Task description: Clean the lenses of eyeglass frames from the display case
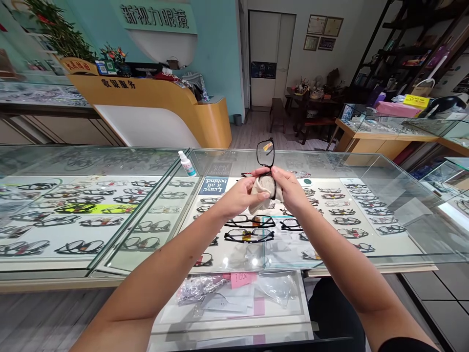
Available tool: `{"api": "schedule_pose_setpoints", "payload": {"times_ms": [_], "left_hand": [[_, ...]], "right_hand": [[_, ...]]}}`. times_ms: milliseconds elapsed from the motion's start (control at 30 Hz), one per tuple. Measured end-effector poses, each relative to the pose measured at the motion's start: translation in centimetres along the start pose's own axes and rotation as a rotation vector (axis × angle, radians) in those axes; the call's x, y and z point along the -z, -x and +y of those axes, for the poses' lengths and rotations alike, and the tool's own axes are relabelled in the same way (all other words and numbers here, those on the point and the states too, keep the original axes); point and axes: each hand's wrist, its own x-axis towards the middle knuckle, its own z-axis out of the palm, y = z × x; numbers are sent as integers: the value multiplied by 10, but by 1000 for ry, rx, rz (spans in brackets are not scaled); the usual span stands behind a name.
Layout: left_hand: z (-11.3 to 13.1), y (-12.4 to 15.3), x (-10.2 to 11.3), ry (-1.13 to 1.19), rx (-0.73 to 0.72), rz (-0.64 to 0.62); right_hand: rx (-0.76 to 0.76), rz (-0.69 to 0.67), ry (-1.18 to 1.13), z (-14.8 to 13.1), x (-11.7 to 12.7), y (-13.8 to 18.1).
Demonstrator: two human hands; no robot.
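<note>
A pair of black-framed eyeglasses point(271, 155) is held up on end above the glass counter, one lens on top with an orange sticker on it. My left hand point(240, 196) is closed, pinching a beige cloth point(261, 201) around the lower lens. My right hand point(292, 191) is closed too, its fingers on the frame near the bridge and beside the cloth. Part of the lower lens is covered by cloth and fingers. Beneath my hands, black eyeglasses point(249, 236) with stickers rest on the counter.
A white spray bottle point(187, 164) stands on the glass counter point(326, 166) to the left. Rows of eyeglasses point(344, 212) fill the display inside. Below, an open drawer point(234, 322) holds plastic bags and papers. Behind stands a wooden reception desk point(212, 120).
</note>
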Motion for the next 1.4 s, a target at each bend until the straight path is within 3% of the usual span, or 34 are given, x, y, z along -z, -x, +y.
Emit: {"api": "schedule_pose_setpoints", "payload": {"times_ms": [167, 467, 667, 1067, 1400], "left_hand": [[-4, 1, -10, -71, -69, 114], [-7, -1, -21, -32, -141, 190], [-9, 1, -20, -107, -198, 265], [-7, 3, -9, 93, -53, 101], [-10, 0, -19, -22, -194, 316]], "right_hand": [[51, 3, -24, 6, -3, 0], [154, -10, 176, 0, -16, 7], [186, -53, 150, -1, -18, 7], [94, 69, 53, 1, -7, 1], [212, 35, 167, 0, -26, 6]]}}
